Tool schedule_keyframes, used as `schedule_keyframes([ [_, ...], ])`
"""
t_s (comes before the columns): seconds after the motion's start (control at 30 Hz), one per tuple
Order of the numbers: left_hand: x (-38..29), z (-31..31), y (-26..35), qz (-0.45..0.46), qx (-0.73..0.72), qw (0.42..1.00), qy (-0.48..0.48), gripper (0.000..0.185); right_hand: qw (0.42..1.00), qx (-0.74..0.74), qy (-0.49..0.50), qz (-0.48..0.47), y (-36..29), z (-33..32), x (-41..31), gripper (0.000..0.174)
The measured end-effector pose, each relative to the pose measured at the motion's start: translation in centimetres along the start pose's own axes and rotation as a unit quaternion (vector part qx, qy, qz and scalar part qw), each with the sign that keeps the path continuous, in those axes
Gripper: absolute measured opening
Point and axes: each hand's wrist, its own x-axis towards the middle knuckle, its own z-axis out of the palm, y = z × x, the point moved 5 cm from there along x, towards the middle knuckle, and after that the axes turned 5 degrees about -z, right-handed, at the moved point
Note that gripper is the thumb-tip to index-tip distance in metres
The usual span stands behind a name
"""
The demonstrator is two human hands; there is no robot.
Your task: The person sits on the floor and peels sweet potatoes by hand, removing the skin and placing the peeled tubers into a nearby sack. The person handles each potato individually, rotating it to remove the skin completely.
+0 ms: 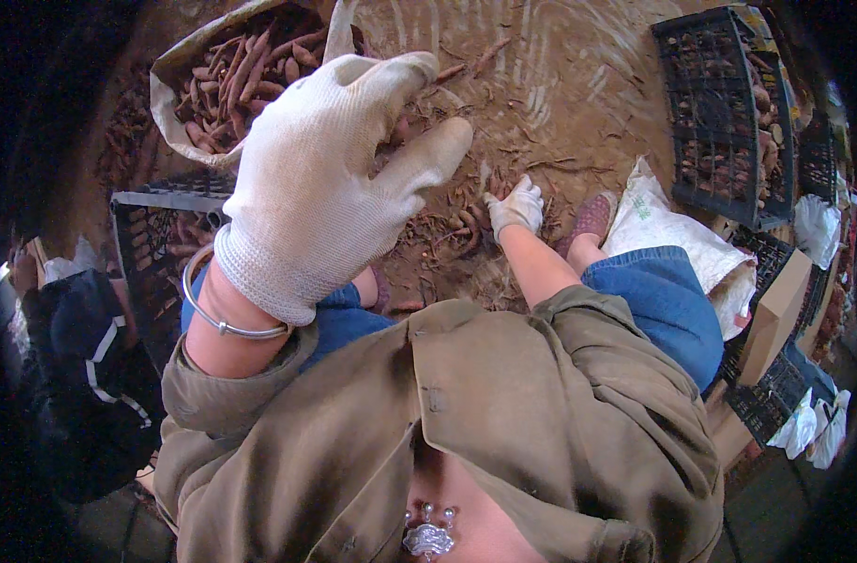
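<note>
My left hand [330,169], in a whitish knit glove with a bangle at the wrist, is raised close to the camera. Its thumb and forefinger are apart and curved; something reddish shows in the gap, but whether it is held I cannot tell. Lower down, my right hand [520,209], gloved too, reaches to the floor at a heap of thin sweet potatoes [468,224]. Its fingertips touch or lie just over some slender roots [498,184]; its grip is unclear. Beyond my left hand is an open woven sack [162,105] full of sweet potatoes [249,74].
A black plastic crate [168,199] with sweet potatoes stands at left. Tall black crates [710,119] of roots are at right, near a white woven sack [657,211] and a cardboard piece [773,317]. Loose roots [490,55] lie on the dirt floor [576,91]. Dark cloth [83,338] is at far left.
</note>
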Motion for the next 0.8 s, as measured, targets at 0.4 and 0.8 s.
schedule_keyframes([
  [0.4, 0.1, 0.5, -0.5, -0.005, 0.013, 1.000, -0.003, 0.035, 0.988, 0.094, -0.074, -0.102, 0.3, 3.6, 4.2, 0.051],
  [0.8, 0.2, 1.3, -3.3, -0.006, -0.032, 0.999, -0.006, 0.026, 0.724, 0.637, -0.195, -0.177, -7.4, -14.8, 0.8, 0.027],
])
